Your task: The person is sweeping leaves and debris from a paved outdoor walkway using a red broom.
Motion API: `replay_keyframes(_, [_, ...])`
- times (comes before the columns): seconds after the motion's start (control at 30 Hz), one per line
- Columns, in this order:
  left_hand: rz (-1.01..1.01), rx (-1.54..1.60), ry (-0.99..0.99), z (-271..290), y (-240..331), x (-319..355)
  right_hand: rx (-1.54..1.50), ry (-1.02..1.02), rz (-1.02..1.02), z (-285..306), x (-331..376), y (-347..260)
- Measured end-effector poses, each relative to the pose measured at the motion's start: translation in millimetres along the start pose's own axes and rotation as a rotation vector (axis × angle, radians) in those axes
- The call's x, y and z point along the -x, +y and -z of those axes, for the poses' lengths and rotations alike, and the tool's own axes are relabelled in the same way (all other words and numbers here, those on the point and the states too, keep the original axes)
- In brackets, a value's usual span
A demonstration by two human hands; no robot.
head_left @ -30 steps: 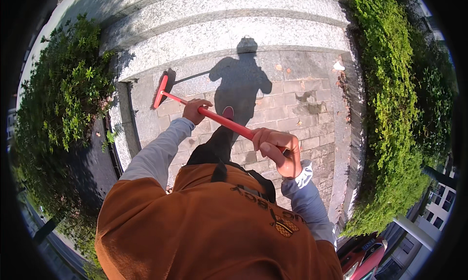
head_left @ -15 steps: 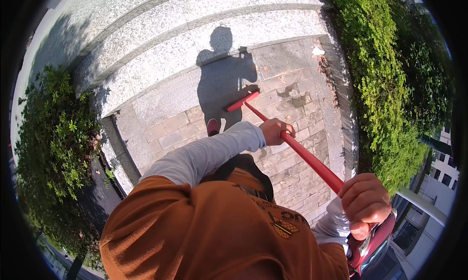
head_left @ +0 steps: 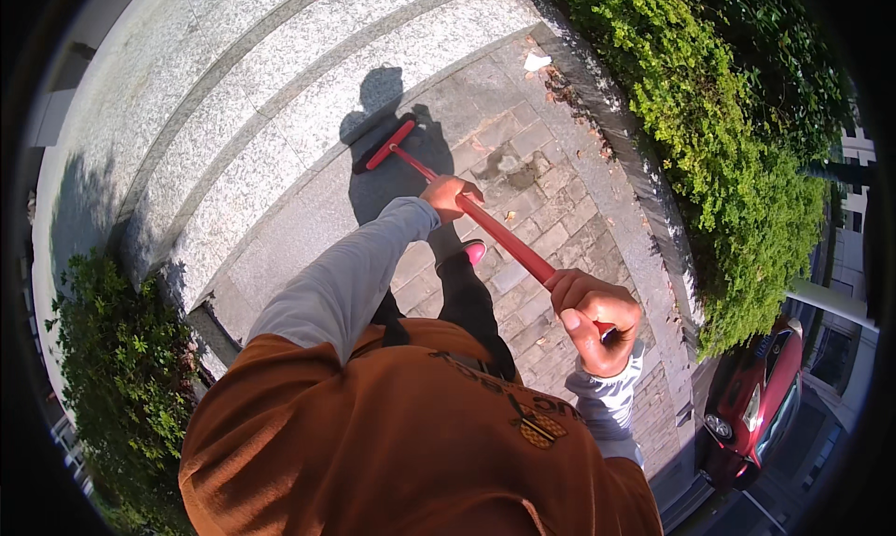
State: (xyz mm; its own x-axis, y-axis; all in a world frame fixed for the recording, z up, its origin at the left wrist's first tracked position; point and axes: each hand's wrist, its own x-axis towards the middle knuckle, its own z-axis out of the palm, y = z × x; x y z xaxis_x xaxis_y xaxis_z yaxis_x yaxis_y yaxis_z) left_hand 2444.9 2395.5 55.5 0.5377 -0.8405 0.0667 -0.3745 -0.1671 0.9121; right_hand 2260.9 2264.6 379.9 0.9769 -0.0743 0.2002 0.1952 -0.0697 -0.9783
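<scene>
— Where does the long red-handled push broom [head_left: 485, 220] lie?
— Across the grey brick paving [head_left: 551, 176], its head beyond the left hand [head_left: 450, 196], just before the pale granite steps [head_left: 280, 88].
— And the right hand [head_left: 595, 317]?
— Nearer the person, fingers [head_left: 571, 321] wrapped round the handle's end.
— What lies to the right of them?
— A leafy green hedge [head_left: 737, 162], with a dark red car [head_left: 756, 401] behind it. Another green shrub [head_left: 126, 368] lies well to the left.

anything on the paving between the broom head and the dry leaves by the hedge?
Nothing visible. The broom head sits near the stone step; bare brick paving runs from it to the leaves. Both hands grip the handle.
</scene>
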Motion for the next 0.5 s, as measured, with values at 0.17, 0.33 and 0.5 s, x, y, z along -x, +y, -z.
replay_keyframes(0.17, [-0.213, 0.107, -0.169, -123.3, 75.5, -119.6, 0.197, 0.076, 0.059, 106.5, -1.3, -45.4])
replay_keyframes(0.33, [-0.288, 0.21, -0.17, -154.2, 183.9, -185.9, 0.166, -0.134, 0.295, 227.0, -6.5, -100.3])
replay_keyframes(0.5, [0.042, -0.115, -0.001, -101.7, 101.9, -220.0, -0.065, 0.183, 0.107, 244.0, -34.8, -25.5])
